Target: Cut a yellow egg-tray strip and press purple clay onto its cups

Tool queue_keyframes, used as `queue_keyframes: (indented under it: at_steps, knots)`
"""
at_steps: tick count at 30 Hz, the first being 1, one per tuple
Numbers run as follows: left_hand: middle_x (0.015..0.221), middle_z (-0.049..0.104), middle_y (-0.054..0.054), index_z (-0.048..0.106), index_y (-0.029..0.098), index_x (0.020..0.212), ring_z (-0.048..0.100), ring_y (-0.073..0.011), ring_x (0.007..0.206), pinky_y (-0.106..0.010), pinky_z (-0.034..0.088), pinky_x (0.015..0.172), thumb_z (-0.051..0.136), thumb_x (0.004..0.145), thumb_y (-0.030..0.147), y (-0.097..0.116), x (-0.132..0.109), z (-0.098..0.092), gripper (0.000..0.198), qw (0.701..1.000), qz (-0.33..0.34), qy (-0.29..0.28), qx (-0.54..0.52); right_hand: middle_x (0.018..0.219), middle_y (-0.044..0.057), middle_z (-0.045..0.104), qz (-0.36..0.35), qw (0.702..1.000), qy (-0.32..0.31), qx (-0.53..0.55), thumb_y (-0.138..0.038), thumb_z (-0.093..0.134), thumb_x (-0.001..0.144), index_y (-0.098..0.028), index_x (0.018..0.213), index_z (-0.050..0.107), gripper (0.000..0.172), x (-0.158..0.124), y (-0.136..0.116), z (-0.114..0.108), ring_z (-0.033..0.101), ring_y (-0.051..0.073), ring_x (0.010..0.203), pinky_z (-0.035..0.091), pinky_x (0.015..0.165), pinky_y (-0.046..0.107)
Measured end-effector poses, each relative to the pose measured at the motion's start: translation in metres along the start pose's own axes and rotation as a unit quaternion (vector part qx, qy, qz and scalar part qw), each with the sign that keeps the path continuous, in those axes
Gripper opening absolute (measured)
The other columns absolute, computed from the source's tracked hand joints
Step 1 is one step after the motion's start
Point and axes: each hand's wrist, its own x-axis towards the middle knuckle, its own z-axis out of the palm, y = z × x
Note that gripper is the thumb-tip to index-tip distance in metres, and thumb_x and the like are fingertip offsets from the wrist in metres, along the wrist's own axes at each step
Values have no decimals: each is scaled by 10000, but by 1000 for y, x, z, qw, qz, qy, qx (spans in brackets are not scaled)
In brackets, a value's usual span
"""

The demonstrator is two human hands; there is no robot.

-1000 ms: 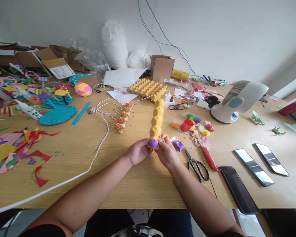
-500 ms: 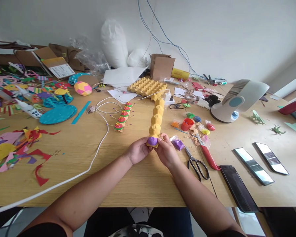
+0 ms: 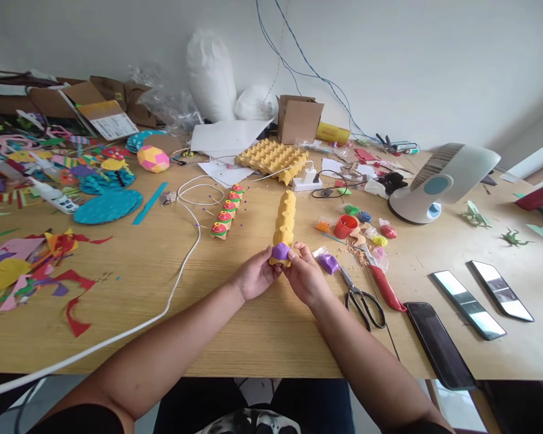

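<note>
On the bench (image 3: 253, 337), around the held carton strip (image 3: 286, 220), the egg tray (image 3: 271, 158) lies at twelve o'clock with a box (image 3: 301, 122) behind, cup (image 3: 345, 228) at three, scissors (image 3: 353, 289) at four, paper scraps (image 3: 9, 271) at nine.

Printed marks show, none of them legible

No word, number or brand can be read. Rows of dark print stand on the white rectangular paper label (image 3: 114, 126) on the brown cardboard box with open flaps (image 3: 82, 94) at the far left, too small to make out. The white plastic bottle with a narrow nozzle (image 3: 52, 194), on the left of the light-brown wooden table (image 3: 235, 337), bears dark marks too blurred to tell. Faint reddish lettering, likewise unreadable, runs along the yellow oblong pack (image 3: 333, 132) just beside the upright brown cardboard box (image 3: 301, 120)
</note>
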Motion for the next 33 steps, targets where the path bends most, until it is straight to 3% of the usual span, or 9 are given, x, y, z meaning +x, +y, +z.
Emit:
queue_keyframes:
  at_steps: [5,12,18,24,29,33]
  knots:
    - [853,706,-54,740,125,988,639,-115,731,-216,535,706,767,841,411,-1,1,-1,323,1000,9,2,15,875,-50,716,14,999,20,22,-250,835,757,-289,961,504,390,2,1,-3,642,137,698,513,679,269]
    - [884,715,-54,760,122,991,625,-107,771,-221,493,745,808,803,250,-1,0,-2,233,995,48,-23,89,885,-44,718,10,999,34,25,-241,835,758,-284,1014,559,380,5,3,-5,633,116,710,519,686,245]
    - [841,727,-48,779,111,898,590,-86,705,-224,457,696,861,733,212,-3,0,0,210,993,61,32,93,908,-50,693,10,999,44,14,-255,830,767,-266,958,596,303,5,5,-7,616,99,751,512,689,222]
    - [793,712,-35,769,112,821,551,-71,657,-219,440,671,863,731,216,-4,1,-1,166,991,83,39,102,898,-40,686,-16,999,33,-22,-294,847,756,-259,954,616,306,4,5,-3,604,104,770,515,721,232]
    - [924,724,-57,768,117,948,611,-90,776,-203,481,721,840,769,246,-3,1,-1,233,995,55,6,80,805,-52,672,-48,995,63,-65,-273,871,721,-245,990,624,366,6,4,-4,560,83,665,476,659,213]
    - [916,711,-50,757,130,975,620,-90,772,-194,501,698,798,821,287,-4,2,-2,225,997,53,30,47,778,-47,671,-58,992,60,-93,-294,854,735,-247,1054,607,407,5,3,-4,578,100,671,479,683,235]
